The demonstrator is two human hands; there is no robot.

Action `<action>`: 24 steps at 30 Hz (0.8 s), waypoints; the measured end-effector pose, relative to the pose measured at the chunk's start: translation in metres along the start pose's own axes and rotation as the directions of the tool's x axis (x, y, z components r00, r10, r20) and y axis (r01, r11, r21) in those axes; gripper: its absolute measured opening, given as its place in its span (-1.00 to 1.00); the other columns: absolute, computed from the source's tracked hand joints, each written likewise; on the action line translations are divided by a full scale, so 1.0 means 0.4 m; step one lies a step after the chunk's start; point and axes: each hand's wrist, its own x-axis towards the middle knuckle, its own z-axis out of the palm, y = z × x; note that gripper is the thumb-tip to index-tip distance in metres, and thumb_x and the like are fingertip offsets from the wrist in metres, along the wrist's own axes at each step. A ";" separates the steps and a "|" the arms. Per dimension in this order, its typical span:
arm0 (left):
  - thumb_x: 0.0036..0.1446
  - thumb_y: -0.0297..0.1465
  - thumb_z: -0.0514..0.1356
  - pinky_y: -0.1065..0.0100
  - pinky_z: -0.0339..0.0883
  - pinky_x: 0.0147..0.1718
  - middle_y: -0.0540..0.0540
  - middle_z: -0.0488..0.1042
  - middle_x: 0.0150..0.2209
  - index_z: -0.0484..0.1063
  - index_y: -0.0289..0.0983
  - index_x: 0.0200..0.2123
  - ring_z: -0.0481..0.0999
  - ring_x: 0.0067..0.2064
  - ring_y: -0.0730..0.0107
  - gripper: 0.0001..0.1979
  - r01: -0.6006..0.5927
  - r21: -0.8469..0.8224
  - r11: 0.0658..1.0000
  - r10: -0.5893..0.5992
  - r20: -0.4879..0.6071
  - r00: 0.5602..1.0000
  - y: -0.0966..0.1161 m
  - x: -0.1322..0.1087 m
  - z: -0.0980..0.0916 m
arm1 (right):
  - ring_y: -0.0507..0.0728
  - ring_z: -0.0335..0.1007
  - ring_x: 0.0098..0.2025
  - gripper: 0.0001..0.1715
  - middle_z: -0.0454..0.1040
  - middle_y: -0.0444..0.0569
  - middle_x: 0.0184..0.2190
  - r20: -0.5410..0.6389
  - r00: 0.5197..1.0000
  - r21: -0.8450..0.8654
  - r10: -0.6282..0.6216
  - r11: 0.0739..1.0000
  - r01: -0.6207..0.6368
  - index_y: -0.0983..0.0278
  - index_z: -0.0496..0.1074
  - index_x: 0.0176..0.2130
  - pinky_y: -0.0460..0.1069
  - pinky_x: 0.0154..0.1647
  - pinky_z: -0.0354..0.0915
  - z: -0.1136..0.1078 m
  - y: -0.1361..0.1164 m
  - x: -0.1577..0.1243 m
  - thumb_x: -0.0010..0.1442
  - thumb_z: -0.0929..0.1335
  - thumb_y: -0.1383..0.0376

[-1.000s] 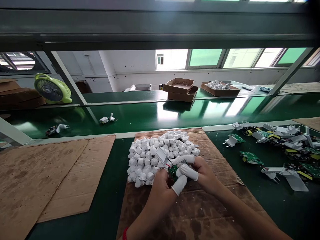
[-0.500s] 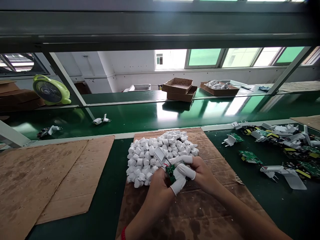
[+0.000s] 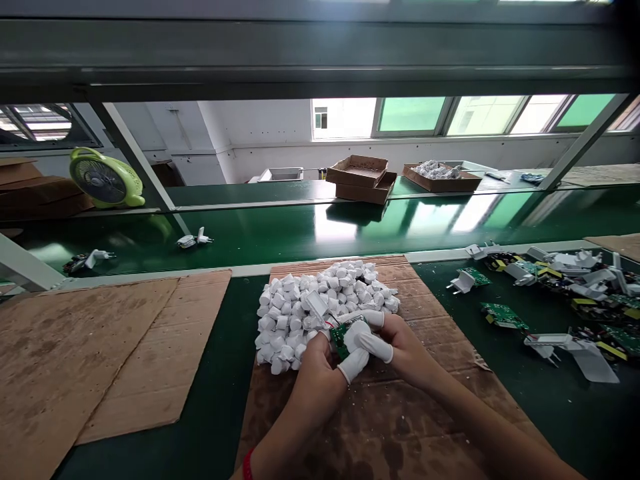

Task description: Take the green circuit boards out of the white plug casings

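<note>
Both hands meet over a cardboard sheet (image 3: 400, 413) in front of a heap of small white plastic caps (image 3: 310, 313). My left hand (image 3: 320, 370) and my right hand (image 3: 400, 343), both wearing white finger cots, pinch a small green circuit board (image 3: 343, 335) between them. A white plug shell (image 3: 318, 305) hangs off the board by thin red wires, resting against the heap.
Loose green boards and white plug shells (image 3: 560, 287) lie scattered at the right. A worn cardboard sheet (image 3: 90, 360) covers the left. Two plug assemblies (image 3: 193, 239) ride the green conveyor belt (image 3: 300, 230). Cardboard boxes (image 3: 363, 177) and a green fan (image 3: 105, 177) stand behind.
The two plug assemblies on the belt have drifted left. My hands have turned the board slightly, so its green face shows more; they stay in the same spot.
</note>
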 end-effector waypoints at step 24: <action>-0.19 -0.28 0.39 0.28 0.36 -0.19 -0.20 0.46 -0.11 0.29 -0.33 -0.17 0.41 -0.05 0.07 -0.48 0.034 -0.005 0.999 -0.034 -0.014 0.999 0.005 -0.001 0.004 | 0.02 0.23 -0.43 -0.68 0.38 -0.13 -0.47 0.039 0.999 -0.033 -0.031 0.999 0.032 0.32 0.43 -0.40 -0.12 -0.39 0.15 -0.006 -0.014 -0.001 0.23 0.31 0.14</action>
